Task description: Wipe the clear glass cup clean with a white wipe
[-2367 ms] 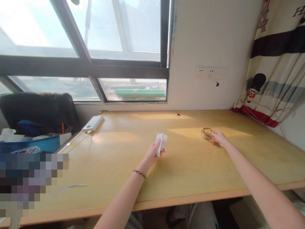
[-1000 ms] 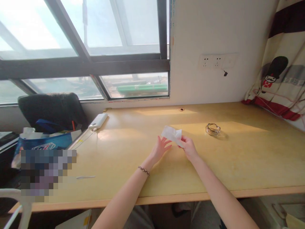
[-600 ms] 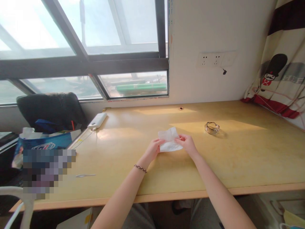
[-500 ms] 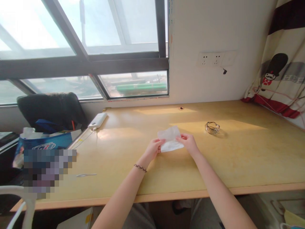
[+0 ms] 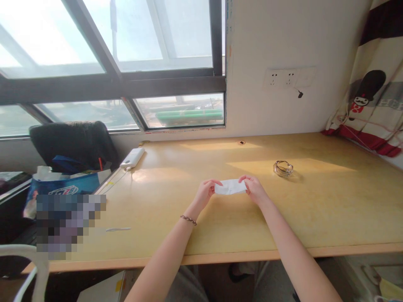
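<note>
A white tissue [image 5: 230, 187], folded into a narrow strip, is stretched between my two hands above the wooden desk [image 5: 170, 209]. My left hand [image 5: 205, 193] pinches its left end, with a braided bracelet [image 5: 189, 219] on that wrist. The right end is gripped between the thumb and fingers of my right hand [image 5: 254, 189]. Farther right on the desk lies a shiny, clear or silvery ring-shaped object [image 5: 282, 168], whose kind I cannot make out.
A white power bank [image 5: 133, 158] with a cable lies at the desk's left edge. Nearer me is a thin white item [image 5: 118, 229]. A blue bag [image 5: 67, 184] stands left, before a black chair [image 5: 74, 140]. Wall sockets [image 5: 281, 78] are behind the desk.
The tissue has gone from a wider, open sheet to a narrow folded strip, and my hands have turned inward at its ends. The whole view has shifted slightly.
</note>
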Available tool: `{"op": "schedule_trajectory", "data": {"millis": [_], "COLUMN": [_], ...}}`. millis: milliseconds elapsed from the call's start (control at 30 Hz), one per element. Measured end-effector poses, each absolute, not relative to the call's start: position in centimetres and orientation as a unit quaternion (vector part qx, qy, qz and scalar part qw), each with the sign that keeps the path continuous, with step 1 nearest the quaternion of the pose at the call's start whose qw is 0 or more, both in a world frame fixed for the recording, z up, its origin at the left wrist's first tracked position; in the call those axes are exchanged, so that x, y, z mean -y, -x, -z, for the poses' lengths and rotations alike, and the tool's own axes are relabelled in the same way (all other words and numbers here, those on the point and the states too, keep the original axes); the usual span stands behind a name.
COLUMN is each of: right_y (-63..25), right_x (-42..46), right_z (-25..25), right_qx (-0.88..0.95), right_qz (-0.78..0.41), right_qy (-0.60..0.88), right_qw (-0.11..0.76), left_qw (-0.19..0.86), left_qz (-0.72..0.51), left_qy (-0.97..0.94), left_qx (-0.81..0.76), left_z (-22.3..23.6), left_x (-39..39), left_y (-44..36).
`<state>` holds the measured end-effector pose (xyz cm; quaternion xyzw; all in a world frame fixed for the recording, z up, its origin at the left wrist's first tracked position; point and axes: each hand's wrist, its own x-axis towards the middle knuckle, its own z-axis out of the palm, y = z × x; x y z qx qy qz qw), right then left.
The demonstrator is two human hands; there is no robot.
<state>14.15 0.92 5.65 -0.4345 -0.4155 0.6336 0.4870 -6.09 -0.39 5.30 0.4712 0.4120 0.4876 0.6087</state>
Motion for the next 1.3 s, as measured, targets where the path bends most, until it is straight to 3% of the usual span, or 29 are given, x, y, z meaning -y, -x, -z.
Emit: {"op": "schedule_trajectory", "data": {"millis": [267, 533, 1000, 1300], "right_y": [-13.4, -13.6, -13.8, -18.3], "right_x": [-0.4, -0.2, -1.0, -0.9], "right_z": [-5.1, -4.8, -3.9, -5.5], "right_qx": [0.48, 0.6, 0.606, 0.602], "right_qz": [-0.606, -0.522, -0.288, -0.244], "right_qy": [0.471, 0.482, 0.6, 0.624], "right_qw": [0.425, 0.369, 0.436, 0.434], "left_qw": [0.394, 0.584, 0.645, 0.691], "left_qz": [-0.45, -0.359, -0.421, -0.365], "left_qy": [-0.634, -0.599, -0.521, -0.51], "left_qx": [-0.49, -0.414, -0.369, -0.36], "left_z": [-5.1, -5.9, -5.5, -6.1], "left_x": [1.2, 1.9, 1.5, 2.5], "left_y": [4.8, 4.4, 4.1, 4.2]}}
